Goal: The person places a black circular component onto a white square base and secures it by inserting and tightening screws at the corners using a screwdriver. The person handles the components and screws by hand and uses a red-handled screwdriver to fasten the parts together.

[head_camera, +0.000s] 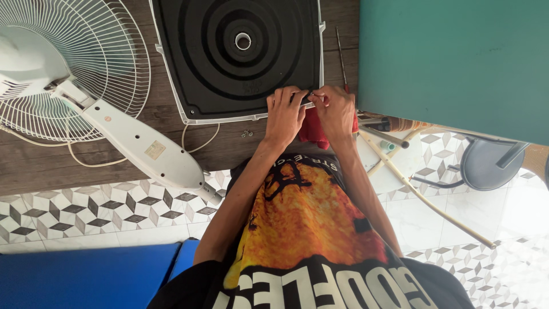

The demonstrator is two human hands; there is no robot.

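Both hands meet at the 5 o'clock corner of the black square fan base [237, 54] lying on the wooden bench [68, 163]. The left hand [284, 117] and right hand [335, 110] have their fingers clenched together on a small dark part [307, 98] at the base's rim. At 9 o'clock lies the white fan head [68, 68]; a red cloth [313, 130] sits beneath the hands.

I see one label only: a small pale rectangular sticker [154, 150] on the white fan neck [137, 140], well to the left of my left hand's fingers [284, 100] and lower down.
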